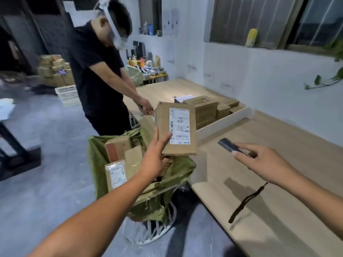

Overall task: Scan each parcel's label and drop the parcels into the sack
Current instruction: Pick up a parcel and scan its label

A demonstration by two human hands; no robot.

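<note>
Left hand (pixel 155 160): grips the parcel's lower edge, thumb pressed on the front, remaining fingers mostly hidden behind.
Parcel (pixel 191 127): brown carton held in the air above the sack, white label (pixel 179 126) facing the camera (print too blurred to read).
Right hand (pixel 263 160): at the parcel's 4 o'clock, fingers curled round a dark scanner (pixel 229 145), tip toward 10 o'clock.
Sack (pixel 100 160): green, open-mouthed, at the parcel's 7 o'clock, cartons (pixel 118 149) inside.
Table (pixel 278 201): wooden, at 3 o'clock.
</note>
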